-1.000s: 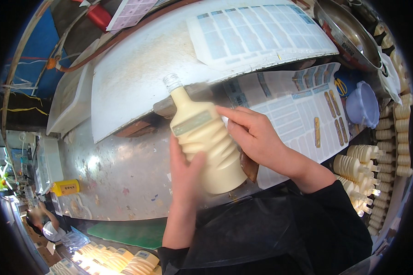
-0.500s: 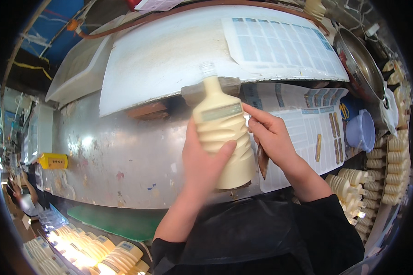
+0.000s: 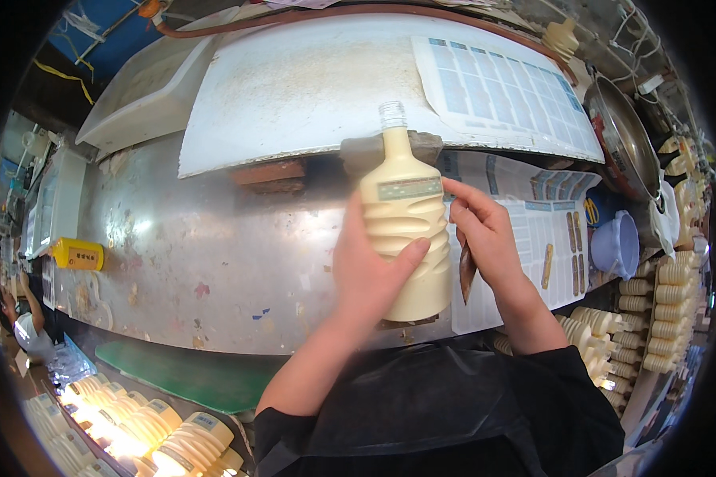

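A cream-coloured bottle [image 3: 415, 296] with a spiral-ridged body and a clear threaded neck lies on the metal table, its neck end over a grey-brown block [image 3: 361, 154]. My left hand [image 3: 371, 266] is closed round its left side, with the thumb across the ridges. On the bottle's shoulder sits a narrow greenish label [image 3: 410, 188]. The index fingertip of my right hand [image 3: 488, 233] touches the label's right end. Curled below, the other fingers of that hand hold a thin, dark brown, pointed tool [image 3: 467, 274]; its upper part is hidden.
Label sheets lie on the white board [image 3: 310, 79] and at right, the nearer sheet [image 3: 517, 238] carrying loose brown strips. Beyond it stand a lilac bucket [image 3: 615, 242] and a metal pan [image 3: 628, 131]. A yellow container [image 3: 79, 256] is at left. Similar bottles [image 3: 195, 441] crowd both lower sides.
The view has shifted slightly, so the bottle and both hands appear farther right. Both hands keep nearly the same hold, and the right index finger stays at the label's end.
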Demonstrator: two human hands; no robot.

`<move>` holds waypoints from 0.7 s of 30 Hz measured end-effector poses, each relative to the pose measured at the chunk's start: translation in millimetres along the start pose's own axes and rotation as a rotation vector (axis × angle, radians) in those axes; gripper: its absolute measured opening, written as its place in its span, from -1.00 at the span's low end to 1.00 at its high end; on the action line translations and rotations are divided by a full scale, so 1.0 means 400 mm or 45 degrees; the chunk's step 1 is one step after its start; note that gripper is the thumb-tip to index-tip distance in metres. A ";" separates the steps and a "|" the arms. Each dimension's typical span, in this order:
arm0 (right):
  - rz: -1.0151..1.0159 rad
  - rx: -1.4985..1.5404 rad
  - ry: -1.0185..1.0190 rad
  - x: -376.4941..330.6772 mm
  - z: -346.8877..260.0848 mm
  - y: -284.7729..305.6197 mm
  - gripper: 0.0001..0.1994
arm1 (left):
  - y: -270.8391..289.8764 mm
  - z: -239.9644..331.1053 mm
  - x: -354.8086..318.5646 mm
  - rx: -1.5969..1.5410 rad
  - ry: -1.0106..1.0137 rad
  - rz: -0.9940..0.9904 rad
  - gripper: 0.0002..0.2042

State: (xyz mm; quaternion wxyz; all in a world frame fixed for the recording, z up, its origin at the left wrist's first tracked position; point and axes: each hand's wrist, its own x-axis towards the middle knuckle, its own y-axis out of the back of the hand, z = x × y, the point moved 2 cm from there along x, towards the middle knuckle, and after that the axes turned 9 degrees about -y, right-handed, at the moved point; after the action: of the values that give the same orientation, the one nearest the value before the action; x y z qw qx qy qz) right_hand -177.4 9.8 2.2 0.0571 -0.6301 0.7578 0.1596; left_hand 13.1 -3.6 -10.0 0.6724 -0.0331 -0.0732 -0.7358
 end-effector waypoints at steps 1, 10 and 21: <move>0.002 0.048 -0.024 0.003 -0.001 0.003 -0.64 | -0.002 0.000 0.003 0.004 -0.042 0.022 -0.21; -0.315 0.239 -0.182 0.079 -0.021 -0.002 -0.58 | 0.007 0.021 0.063 -0.573 0.237 0.201 -0.69; -0.288 0.177 -0.109 0.099 -0.009 -0.013 -0.70 | -0.010 0.003 0.070 -0.585 0.234 0.320 -0.70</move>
State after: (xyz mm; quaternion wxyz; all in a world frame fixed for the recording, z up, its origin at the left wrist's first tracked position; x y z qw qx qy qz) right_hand -179.9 -29.2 -6.8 0.1505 -0.6986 0.6880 0.1261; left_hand 6.5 -30.7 -5.2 0.7372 -0.1266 0.1615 -0.6438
